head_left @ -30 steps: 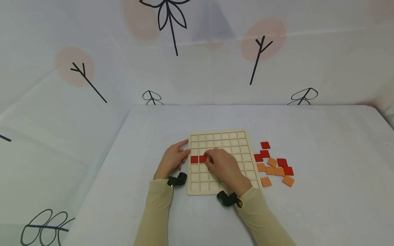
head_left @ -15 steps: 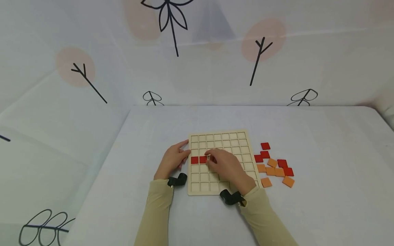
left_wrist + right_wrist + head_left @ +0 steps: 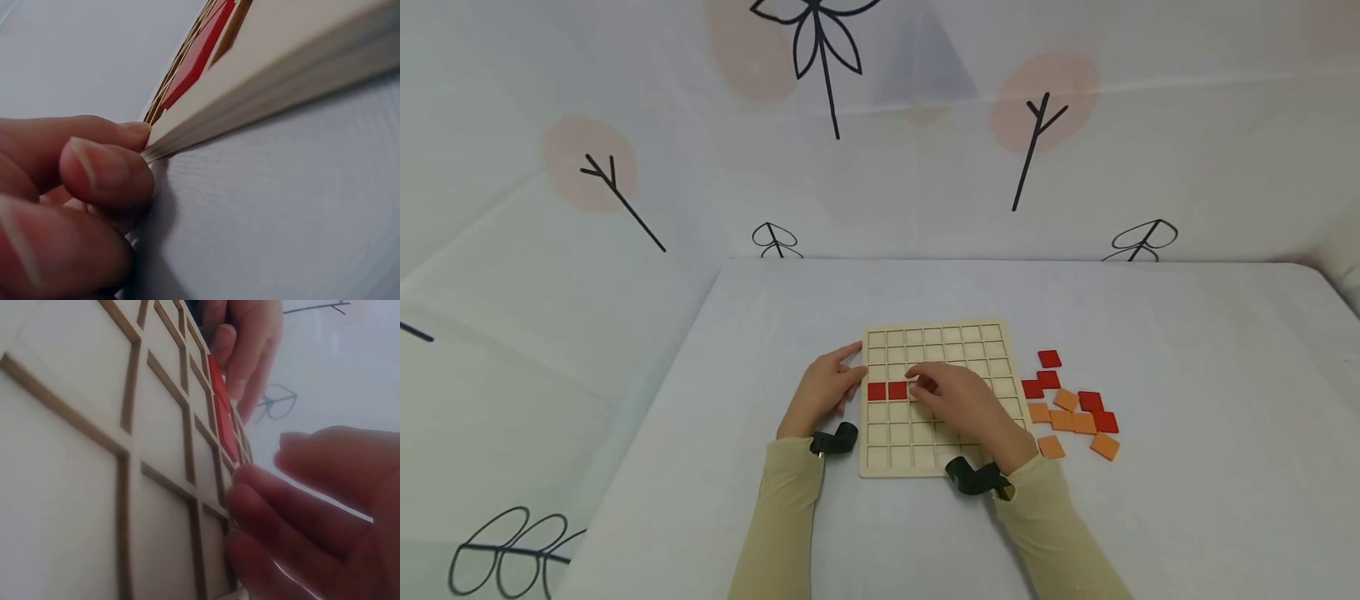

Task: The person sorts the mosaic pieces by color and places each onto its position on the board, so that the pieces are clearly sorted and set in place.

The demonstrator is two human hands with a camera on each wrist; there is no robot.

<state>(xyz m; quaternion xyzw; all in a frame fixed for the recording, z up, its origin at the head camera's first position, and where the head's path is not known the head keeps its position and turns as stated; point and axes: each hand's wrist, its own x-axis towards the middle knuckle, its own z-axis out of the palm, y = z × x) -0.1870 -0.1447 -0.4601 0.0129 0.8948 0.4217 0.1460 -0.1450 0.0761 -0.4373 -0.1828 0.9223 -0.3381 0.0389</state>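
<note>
A pale wooden grid board point(image 3: 877, 434) lies on the white table. Two red square tiles, one at the left end point(image 3: 876, 392) and one beside it point(image 3: 897, 391), sit in adjacent cells of one row. My left hand point(image 3: 822, 387) touches the board's left edge with its fingertips; in the left wrist view they meet the corner of the board point(image 3: 262, 81). Over the middle of the board hovers my right hand point(image 3: 966, 404), its fingers loosely bent just right of the second tile. The right wrist view shows nothing between those fingers point(image 3: 294, 512).
Loose red tiles point(image 3: 1049, 358) and orange tiles point(image 3: 1105, 447) lie scattered on the table right of the board, some touching its right edge. A white cloth wall with plant drawings rises behind the table point(image 3: 1210, 350).
My right hand has drawn slightly back to the right from the second red tile, uncovering more of it. The left hand has stayed at the board's edge. The view has shifted slightly.
</note>
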